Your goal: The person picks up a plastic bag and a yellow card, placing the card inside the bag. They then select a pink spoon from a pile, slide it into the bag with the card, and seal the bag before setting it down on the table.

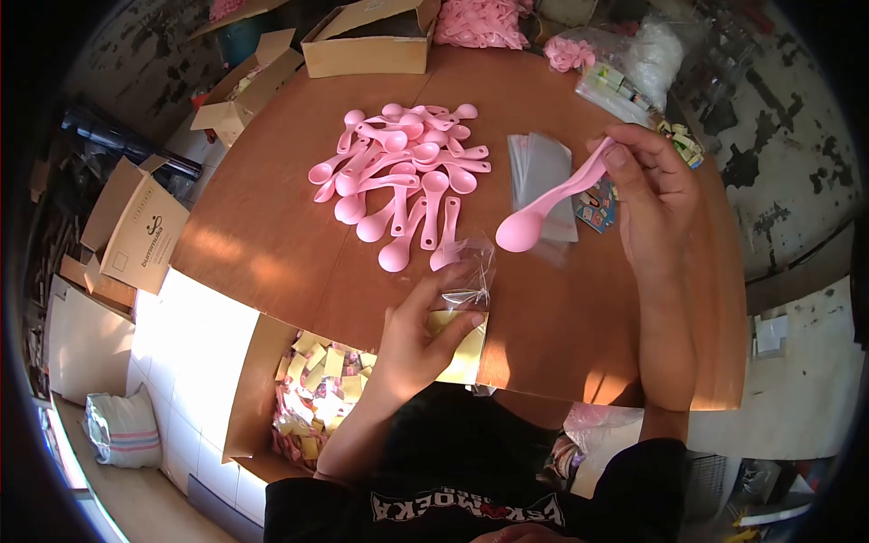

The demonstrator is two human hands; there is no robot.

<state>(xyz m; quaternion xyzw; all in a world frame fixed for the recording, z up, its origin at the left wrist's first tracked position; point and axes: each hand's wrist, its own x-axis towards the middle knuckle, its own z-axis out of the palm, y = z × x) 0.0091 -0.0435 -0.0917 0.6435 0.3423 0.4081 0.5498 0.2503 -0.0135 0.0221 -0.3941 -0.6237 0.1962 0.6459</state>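
Note:
My right hand (654, 195) is raised over the right of the table, pinching a pink spoon (534, 220) by its handle end, bowl hanging down to the left. Near the table's front edge, my left hand (412, 339) grips a clear plastic bag (480, 262) with a yellow card (463, 348) in its lower part. The bag's upper end stands loose above my fingers. Just beyond that hand lies a loose pile of pink spoons (403, 167). Behind the raised spoon is a stack of flat clear bags (541, 167), with printed cards (595, 210) beside it, partly hidden by my right hand.
Below the table's front left edge stands a cardboard box (251, 398) holding many packed pieces with yellow cards. An open carton (367, 45) and a bag of pink pieces (482, 20) line the far edge. More cartons (138, 231) stand left of the brown table (262, 226).

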